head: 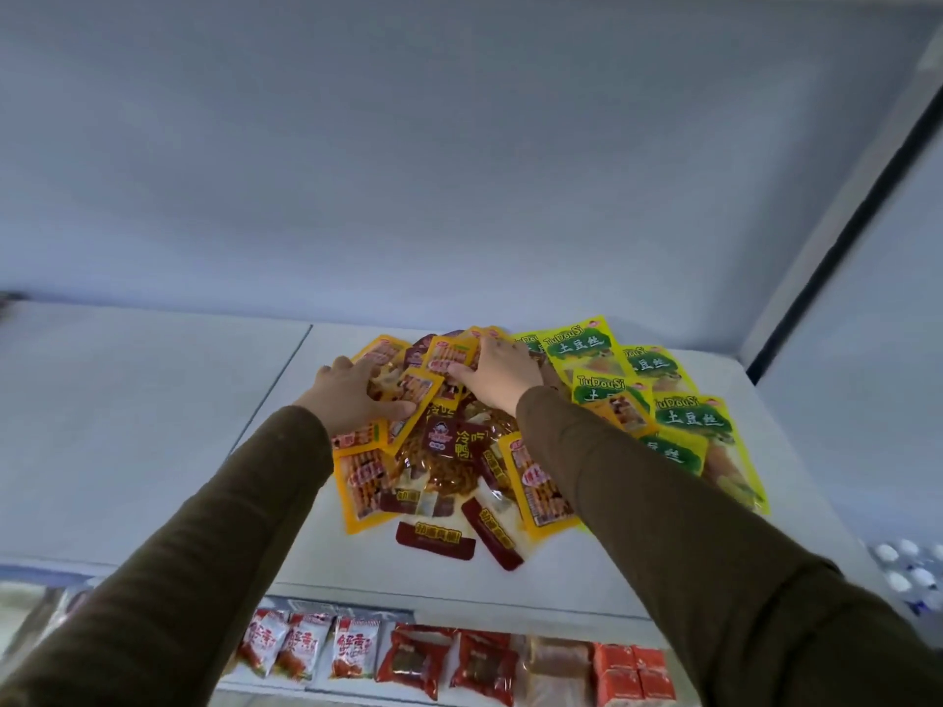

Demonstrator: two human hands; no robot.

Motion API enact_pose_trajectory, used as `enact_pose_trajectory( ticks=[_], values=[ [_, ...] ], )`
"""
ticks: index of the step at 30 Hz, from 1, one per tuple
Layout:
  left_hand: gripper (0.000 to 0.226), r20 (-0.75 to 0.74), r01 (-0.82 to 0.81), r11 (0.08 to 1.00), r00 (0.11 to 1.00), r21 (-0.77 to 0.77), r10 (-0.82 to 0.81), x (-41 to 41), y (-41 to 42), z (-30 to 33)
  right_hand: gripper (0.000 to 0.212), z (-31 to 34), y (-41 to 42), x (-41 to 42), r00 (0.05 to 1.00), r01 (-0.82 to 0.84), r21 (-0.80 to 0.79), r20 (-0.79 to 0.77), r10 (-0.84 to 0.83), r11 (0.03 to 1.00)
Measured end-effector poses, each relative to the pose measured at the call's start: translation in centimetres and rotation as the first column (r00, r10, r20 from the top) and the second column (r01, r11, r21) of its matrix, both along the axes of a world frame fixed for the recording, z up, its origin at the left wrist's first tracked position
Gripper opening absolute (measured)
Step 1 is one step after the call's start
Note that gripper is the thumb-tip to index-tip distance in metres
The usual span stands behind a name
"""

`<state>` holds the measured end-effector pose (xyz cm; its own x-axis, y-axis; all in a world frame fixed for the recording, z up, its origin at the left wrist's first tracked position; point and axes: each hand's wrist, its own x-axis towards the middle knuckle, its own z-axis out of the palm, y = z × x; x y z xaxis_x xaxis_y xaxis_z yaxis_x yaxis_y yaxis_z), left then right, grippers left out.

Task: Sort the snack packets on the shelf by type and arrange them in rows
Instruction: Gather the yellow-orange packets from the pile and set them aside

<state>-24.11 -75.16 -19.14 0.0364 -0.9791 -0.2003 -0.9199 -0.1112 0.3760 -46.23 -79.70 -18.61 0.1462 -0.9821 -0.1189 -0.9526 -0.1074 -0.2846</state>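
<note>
Both hands lay on a heap of glossy, flat plastic snack packets on the white shelf: the left hand pressed down with spread fingers on orange packets, and the right hand rested with relaxed fingers on the pile's far side, neither hand curled round anything. The heap sat at the middle of the smooth shelf. About five yellow-green packets fanned out at the right, dark red packets lay at the near edge, and several orange ones were mixed between. Below, three white-and-red packets stood in a row.
</note>
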Motion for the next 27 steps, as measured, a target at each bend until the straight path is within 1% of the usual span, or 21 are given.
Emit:
enact_pose_trajectory(
  ticks=[2,4,5,7,10,13,15,17,20,22,23,25,27],
  values=[
    [0.093,0.043,0.009,0.998,0.999,0.058,-0.012,0.8,0.1,0.2,0.100,-0.1,-0.6,0.0,1.000,0.010,0.027,-0.006,-0.010,1.000],
    [0.083,0.047,0.028,0.991,0.998,0.134,-0.035,1.9,0.2,0.5,0.107,-0.3,-1.1,0.2,1.000,0.006,0.029,-0.005,-0.006,1.000],
    [0.078,0.045,0.037,0.986,0.998,0.165,-0.045,2.4,0.3,0.5,0.108,-0.3,-1.3,0.3,1.000,-0.002,0.024,-0.003,0.002,1.000],
    [0.077,0.036,0.038,0.980,0.998,0.193,-0.045,3.1,0.5,0.4,0.109,-0.4,-1.9,0.4,1.000,-0.014,0.036,0.017,0.013,0.999],
    [0.077,-0.027,0.029,0.989,0.999,0.142,-0.026,2.8,0.7,-0.1,0.114,-0.2,-2.9,0.3,1.000,-0.023,0.059,0.017,0.022,0.998],
    [0.066,-0.121,0.011,0.996,0.993,0.083,-0.001,1.7,0.8,-0.7,0.115,0.0,-3.4,0.0,1.000,0.004,0.034,0.003,-0.004,0.999],
    [0.063,-0.189,-0.013,0.999,0.982,0.050,0.022,0.7,0.8,-1.1,0.115,-0.1,-3.6,-0.2,1.000,0.019,0.034,0.024,-0.020,0.999],
    [0.061,-0.220,-0.027,1.000,0.975,0.010,0.029,0.0,0.8,-1.5,0.111,-0.3,-3.8,-0.4,0.995,0.029,0.035,0.090,-0.032,0.999],
    [0.053,-0.257,-0.056,0.998,0.965,-0.005,0.053,-0.8,0.6,-1.6,0.104,-0.6,-3.9,-0.7,0.964,0.055,0.032,0.259,-0.061,0.998],
    [0.049,-0.321,-0.075,0.997,0.944,0.004,0.073,-1.0,0.5,-1.5,0.099,-0.7,-3.9,-0.7,0.913,0.049,0.047,0.402,-0.063,0.998],
    [0.048,-0.363,-0.084,0.996,0.928,0.004,0.080,-1.1,0.5,-1.4,0.096,-0.7,-3.8,-0.7,0.871,0.034,0.065,0.487,-0.062,0.997],
    [0.056,-0.465,-0.114,0.993,0.879,0.010,0.106,-1.2,0.6,-1.4,0.091,-0.4,-3.8,-0.7,0.785,-0.004,0.094,0.617,-0.055,0.996],
    [0.071,-0.588,-0.161,0.986,0.793,0.052,0.160,-1.1,0.8,-1.3,0.090,-0.1,-3.9,-0.9,0.731,-0.038,0.106,0.681,-0.044,0.994]
  ],
)
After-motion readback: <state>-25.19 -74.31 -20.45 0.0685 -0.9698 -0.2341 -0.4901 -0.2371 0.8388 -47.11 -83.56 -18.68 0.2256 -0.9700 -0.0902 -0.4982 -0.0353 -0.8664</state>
